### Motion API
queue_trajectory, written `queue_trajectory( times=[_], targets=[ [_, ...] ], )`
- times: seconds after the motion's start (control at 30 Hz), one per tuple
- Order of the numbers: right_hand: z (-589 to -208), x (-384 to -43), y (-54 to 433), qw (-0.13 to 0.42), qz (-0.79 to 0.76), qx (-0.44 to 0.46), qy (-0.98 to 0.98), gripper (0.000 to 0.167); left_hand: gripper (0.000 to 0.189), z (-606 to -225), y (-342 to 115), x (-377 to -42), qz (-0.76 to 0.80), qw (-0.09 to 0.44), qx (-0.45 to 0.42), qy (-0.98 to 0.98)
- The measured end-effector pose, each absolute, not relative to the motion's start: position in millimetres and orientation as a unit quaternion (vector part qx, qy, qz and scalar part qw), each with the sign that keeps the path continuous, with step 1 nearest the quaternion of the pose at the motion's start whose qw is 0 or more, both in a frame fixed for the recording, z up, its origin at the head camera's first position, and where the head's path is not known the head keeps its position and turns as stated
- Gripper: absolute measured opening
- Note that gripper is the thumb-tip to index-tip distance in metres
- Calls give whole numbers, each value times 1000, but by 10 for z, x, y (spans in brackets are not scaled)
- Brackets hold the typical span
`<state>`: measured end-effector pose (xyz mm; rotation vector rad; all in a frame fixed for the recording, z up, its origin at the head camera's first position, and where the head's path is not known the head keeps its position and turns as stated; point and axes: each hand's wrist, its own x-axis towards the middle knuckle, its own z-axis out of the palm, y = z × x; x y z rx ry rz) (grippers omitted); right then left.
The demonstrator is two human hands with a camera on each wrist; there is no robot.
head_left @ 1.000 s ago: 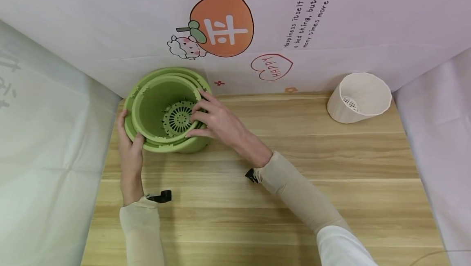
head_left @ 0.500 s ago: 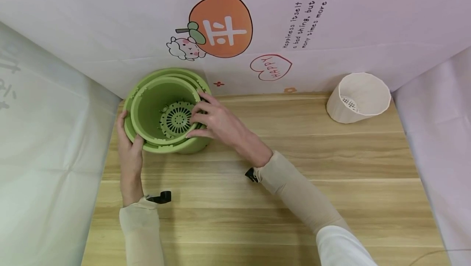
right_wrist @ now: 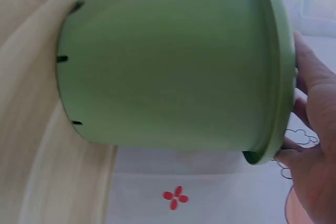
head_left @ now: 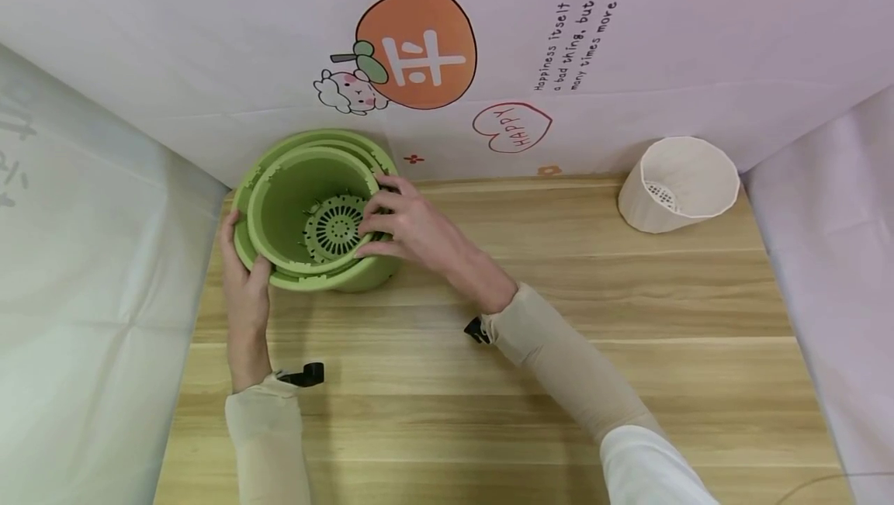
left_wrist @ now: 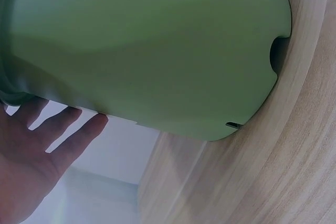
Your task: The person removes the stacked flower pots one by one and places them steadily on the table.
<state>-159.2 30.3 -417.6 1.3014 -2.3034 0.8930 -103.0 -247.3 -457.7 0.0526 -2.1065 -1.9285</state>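
Green plastic flowerpots stand nested on the wooden table, at the left against the back wall. The inner flowerpot (head_left: 282, 195) has slotted drainage holes in its base and sits inside the wider outer flowerpot (head_left: 366, 278). My left hand (head_left: 247, 295) grips the outer pot's rim at the left, thumb on top. In the left wrist view, that hand's fingers (left_wrist: 73, 142) spread along the outer wall below the rim. My right hand (head_left: 419, 230) holds the inner pot's rim at the right, fingertips curled over into it. In the right wrist view, the outer wall (right_wrist: 168, 66) covers the inner pot.
A white ribbed pot (head_left: 646, 206) with a perforated base stands at the back right of the wooden table (head_left: 503, 396). A printed cloth wall (head_left: 461, 144) rises close behind the pots, and a pale side wall (head_left: 91, 272) lies to the left.
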Motion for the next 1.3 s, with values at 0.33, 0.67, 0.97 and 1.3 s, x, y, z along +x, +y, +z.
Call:
queue_trajectory(
  times=[0.33,0.67,0.97,1.3],
  targets=[
    [-4249,-1586,263,234,353,450,-787,26,70,-4577,-2465,-1023,-664,141,20,-734],
    [-4230,-1559,270,233,368,440,-785,25,68,-4592,-2460,-1042,-680,142,-6,-719],
    [-4209,-1555,293,222,351,450,-790,27,65,-4607,-2476,-1034,-670,143,11,-729],
    [-4177,-1531,348,186,326,455,-808,25,65,-4611,-2473,-1034,-660,147,15,-736]
  ],
)
